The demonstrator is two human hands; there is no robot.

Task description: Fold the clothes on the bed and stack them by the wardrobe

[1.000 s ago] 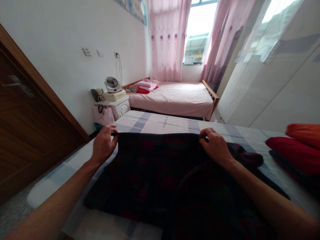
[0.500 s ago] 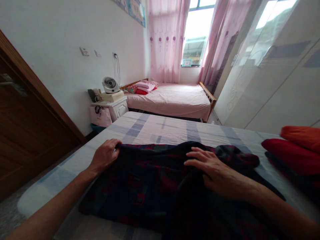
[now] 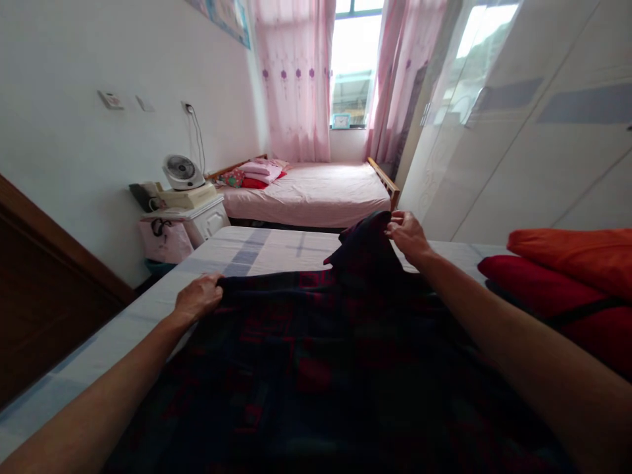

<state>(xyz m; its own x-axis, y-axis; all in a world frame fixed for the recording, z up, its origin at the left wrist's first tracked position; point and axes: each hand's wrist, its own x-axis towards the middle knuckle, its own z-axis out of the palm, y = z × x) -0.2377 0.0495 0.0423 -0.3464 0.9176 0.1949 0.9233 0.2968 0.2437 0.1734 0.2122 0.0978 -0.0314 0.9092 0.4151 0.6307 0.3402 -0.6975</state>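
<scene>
A dark garment [image 3: 306, 355] with a red, navy and green pattern covers the near part of the bed and fills the lower middle of the head view. My left hand [image 3: 200, 296] is closed on its far left corner, just above the mattress. Farther right, my right hand [image 3: 407, 234] pinches a raised flap of the same garment, which may be a collar or a sleeve, and holds it up off the bed. The garment's near edge runs out of view at the bottom.
The bed's pale, blue-striped sheet [image 3: 276, 247] shows around the cloth. Folded red [image 3: 557, 289] and orange [image 3: 567, 247] textiles are stacked at the right. Beyond are a pink-covered bed [image 3: 326, 191], a nightstand [image 3: 212, 217] with a fan [image 3: 182, 171], and a white wardrobe [image 3: 494, 164].
My right hand has gone from resting with spread fingers on the cloth to pinching a flap and lifting it up and away. The garment is more spread out. My left hand keeps its corner.
</scene>
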